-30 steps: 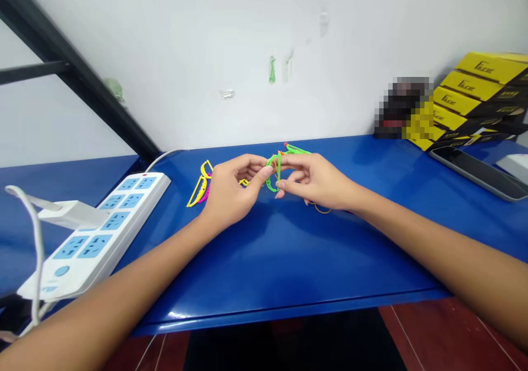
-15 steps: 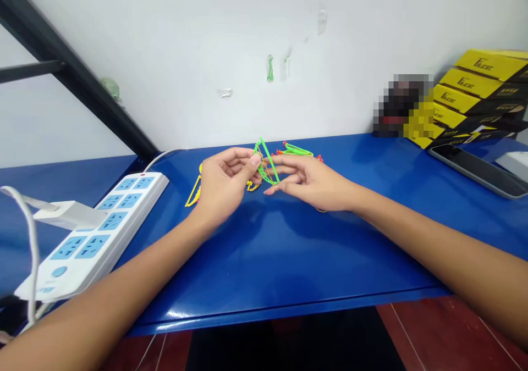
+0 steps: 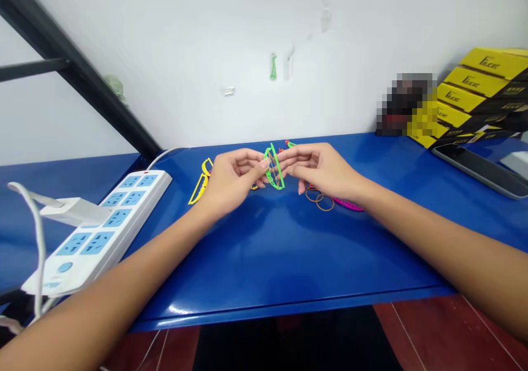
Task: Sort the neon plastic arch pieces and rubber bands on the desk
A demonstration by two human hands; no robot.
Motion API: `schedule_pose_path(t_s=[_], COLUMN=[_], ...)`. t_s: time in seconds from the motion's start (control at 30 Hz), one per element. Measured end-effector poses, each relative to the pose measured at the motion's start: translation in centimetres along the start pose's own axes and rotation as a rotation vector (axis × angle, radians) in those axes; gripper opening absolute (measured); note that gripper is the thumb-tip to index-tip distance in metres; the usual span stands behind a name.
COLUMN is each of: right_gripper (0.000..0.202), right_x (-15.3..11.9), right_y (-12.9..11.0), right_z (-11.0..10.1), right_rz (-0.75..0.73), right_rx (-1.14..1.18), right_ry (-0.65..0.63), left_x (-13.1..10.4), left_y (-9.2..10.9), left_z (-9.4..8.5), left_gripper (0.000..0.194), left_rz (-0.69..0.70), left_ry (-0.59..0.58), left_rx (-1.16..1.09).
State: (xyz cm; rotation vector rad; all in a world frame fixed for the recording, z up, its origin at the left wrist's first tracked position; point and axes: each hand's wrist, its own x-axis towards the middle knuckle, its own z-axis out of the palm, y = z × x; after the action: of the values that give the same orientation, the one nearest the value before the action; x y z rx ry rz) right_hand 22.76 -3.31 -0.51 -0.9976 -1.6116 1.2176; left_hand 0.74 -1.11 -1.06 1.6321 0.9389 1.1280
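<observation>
My left hand (image 3: 237, 181) pinches a small green plastic toy bow (image 3: 269, 177) between thumb and fingers, above the blue table. A thin brown rubber band (image 3: 273, 162) runs inside the bow's frame. Against the bow's straight side, my right hand (image 3: 315, 167) has its thumb and fingertips closed; the exact contact is partly hidden. Loose brown rubber bands (image 3: 325, 202) and a magenta plastic piece (image 3: 348, 204) lie below my right hand. A yellow plastic bow-like piece (image 3: 199, 188) lies beside my left hand. Red and green pieces behind the hands are mostly covered.
A white power strip (image 3: 97, 231) with a plugged-in adapter and cable lies at the left of the blue table (image 3: 256, 272). At the right are a phone (image 3: 478, 167) and stacked yellow-black boxes (image 3: 474, 88). The white wall (image 3: 185, 41) stands behind.
The green toy bow has turned more upright in my left hand. My right hand has shifted right and up, uncovering the rubber bands and magenta piece. The camera view has shifted slightly.
</observation>
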Motion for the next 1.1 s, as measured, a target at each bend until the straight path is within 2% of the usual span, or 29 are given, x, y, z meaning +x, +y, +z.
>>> schedule_pose_path(t_s=[0.1, 0.17, 0.33, 0.5, 0.63, 0.83, 1.0, 1.1], right_gripper=[0.016, 0.015, 0.019, 0.023, 0.027, 0.025, 0.023, 0.027], right_x=[-0.03, -0.13, -0.38, -0.43, -0.34, -0.25, -0.34, -0.36], right_y=[-0.15, -0.19, -0.14, -0.32, -0.58, -0.25, 0.17, -0.10], right_z=[-0.28, -0.32, 0.02, 0.16, -0.06, -0.17, 0.11, 0.13], right_rz=[-0.015, -0.025, -0.031, -0.046, -0.069, -0.085, -0.094, -0.120], right_rx=[-0.074, -0.124, -0.177, -0.170, -0.161, -0.177, -0.202, -0.185], right_ry=[0.062, 0.045, -0.032, -0.027, 0.014, 0.026, -0.010, 0.016], left_x=[-0.19, -0.32, -0.50, -0.68, -0.68, -0.79, -0.96, -0.93], left_y=[0.19, 0.30, 0.02, -0.24, 0.07, -0.09, -0.18, -0.01], left_z=[0.18, 0.33, 0.36, 0.23, 0.33, 0.37, 0.49, 0.53], left_gripper=[0.046, 0.047, 0.044, 0.040, 0.039, 0.033, 0.038, 0.037], left_rz=[-0.015, -0.012, 0.029, 0.062, 0.043, 0.058, 0.102, 0.100], left_ry=[-0.052, -0.060, -0.057, -0.054, -0.086, -0.090, -0.081, -0.094], left_rx=[0.023, 0.039, 0.096, 0.157, 0.120, 0.146, 0.221, 0.212])
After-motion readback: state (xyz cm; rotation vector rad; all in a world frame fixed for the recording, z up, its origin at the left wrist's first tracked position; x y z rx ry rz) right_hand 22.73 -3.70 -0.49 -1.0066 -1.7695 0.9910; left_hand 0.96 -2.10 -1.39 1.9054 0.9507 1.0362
